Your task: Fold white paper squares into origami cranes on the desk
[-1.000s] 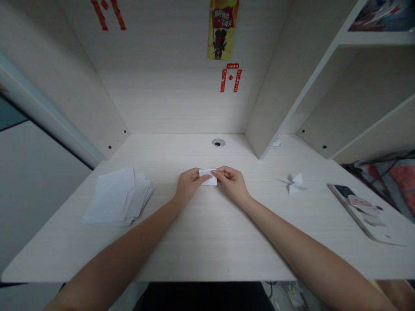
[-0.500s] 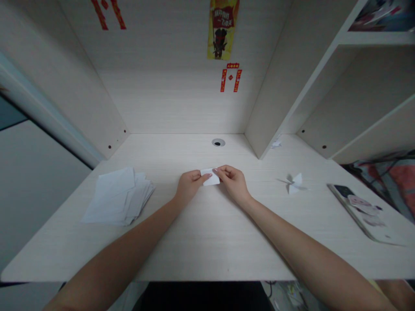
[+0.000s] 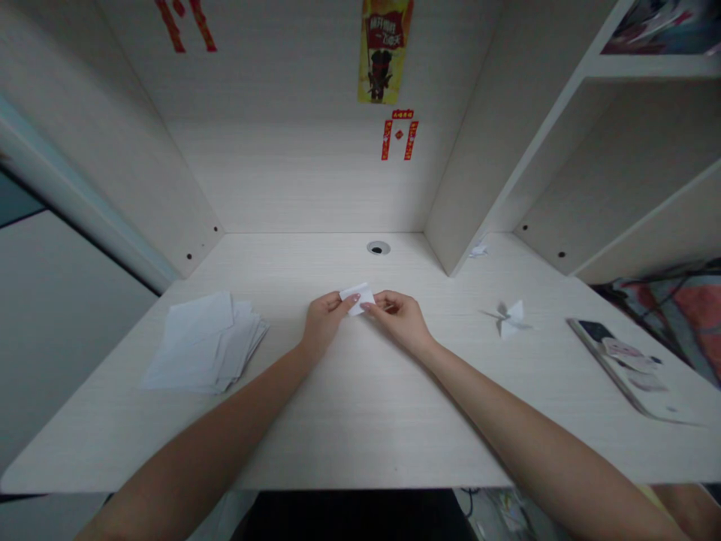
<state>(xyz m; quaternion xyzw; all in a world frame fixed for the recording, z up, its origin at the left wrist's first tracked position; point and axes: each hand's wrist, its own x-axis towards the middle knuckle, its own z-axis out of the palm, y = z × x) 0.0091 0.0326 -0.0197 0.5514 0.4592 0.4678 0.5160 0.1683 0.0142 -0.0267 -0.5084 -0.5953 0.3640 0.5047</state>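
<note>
A small folded white paper (image 3: 357, 294) is held above the middle of the desk, between my two hands. My left hand (image 3: 327, 319) pinches its left side, thumb on top. At its lower right side, my right hand (image 3: 402, 317) grips it with the thumb on the face and the fingers curled behind. A stack of white paper sheets (image 3: 197, 342) lies to the left of my left hand. To the right of my right hand sits a small folded white paper figure (image 3: 511, 319) with pointed ends.
A phone in a decorated case (image 3: 634, 368) lies at the right of the desk (image 3: 360, 428). An upright divider panel (image 3: 478, 165) stands behind at the right. The desk has a round cable hole (image 3: 378, 248) near the back wall. Patterned fabric (image 3: 676, 308) is at the far right.
The small paper has tilted, its right side raised, and shifted slightly left. My right thumb has moved down and left, to the paper's lower right edge.
</note>
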